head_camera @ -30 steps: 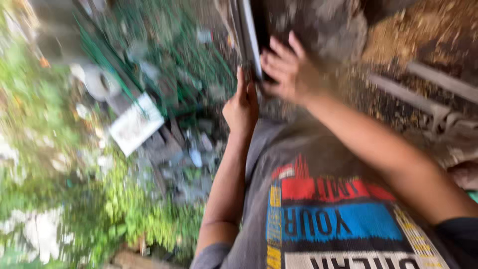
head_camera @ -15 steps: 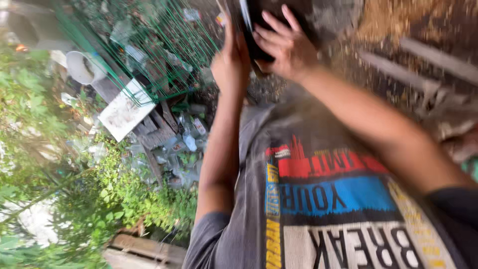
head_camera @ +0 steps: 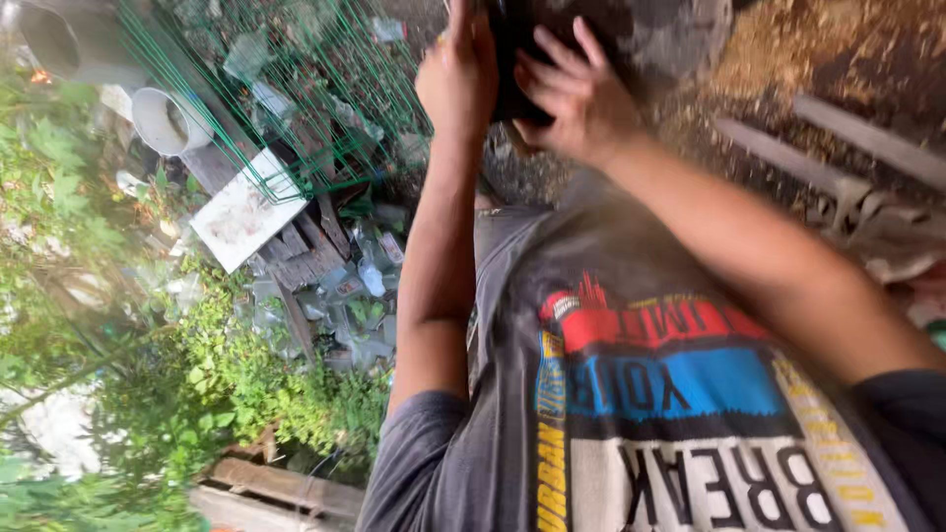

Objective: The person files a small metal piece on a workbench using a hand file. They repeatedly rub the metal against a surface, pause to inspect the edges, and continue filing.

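Here, nearest first, all placed against the dark slab held at the top of the view.

Shirt: a grey shirt (head_camera: 631, 414) with a red, blue and white printed block fills the near right, well below the slab.

Planks: weathered planks (head_camera: 266, 488) lie at the bottom left, far below the slab, half under green plants (head_camera: 197, 394).

Left hand: the left hand (head_camera: 458, 84) is raised, its forearm running straight up from the shirt; its grip is pressed to the slab's left edge, fingers closed along it.

Right hand: the right hand (head_camera: 572, 94) comes in from the right, fingers spread across the slab's lower face, holding it from that side.

Slab: the dark slab (head_camera: 512, 59) sits between the two hands, touching both, its upper part cut off by the frame edge; what kind of thing it is cannot be told.

Litter: clear bottles (head_camera: 360, 296) and a white board (head_camera: 241, 217) lie on the ground down-left of the slab.

Fence: green wire mesh (head_camera: 296, 99) stands left of the slab, beyond the litter.

Pipe: a pale pipe end (head_camera: 168, 120) shows farther left, past the mesh.
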